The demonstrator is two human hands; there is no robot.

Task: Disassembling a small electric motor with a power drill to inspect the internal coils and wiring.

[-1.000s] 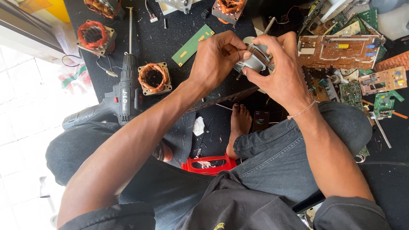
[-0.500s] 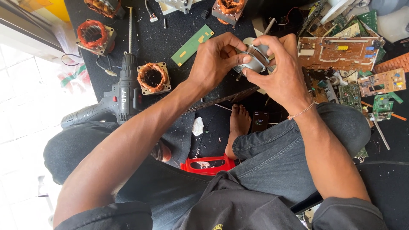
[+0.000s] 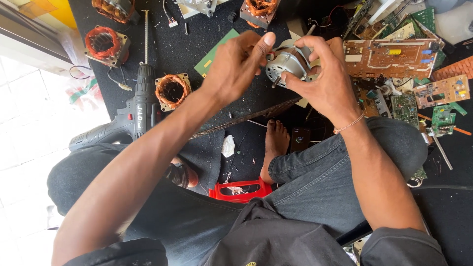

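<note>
Head view: we see both hands raised over the black mat, far centre. Right hand cups a small grey motor, fingers closed round its housing, shaft pointing near-left. Left hand pinches at the motor's left face, thumb up. Motor's far side hidden by fingers. Cordless drill lies left, its label too small to make out. Brown circuit board right, yellow tag on it.
</note>
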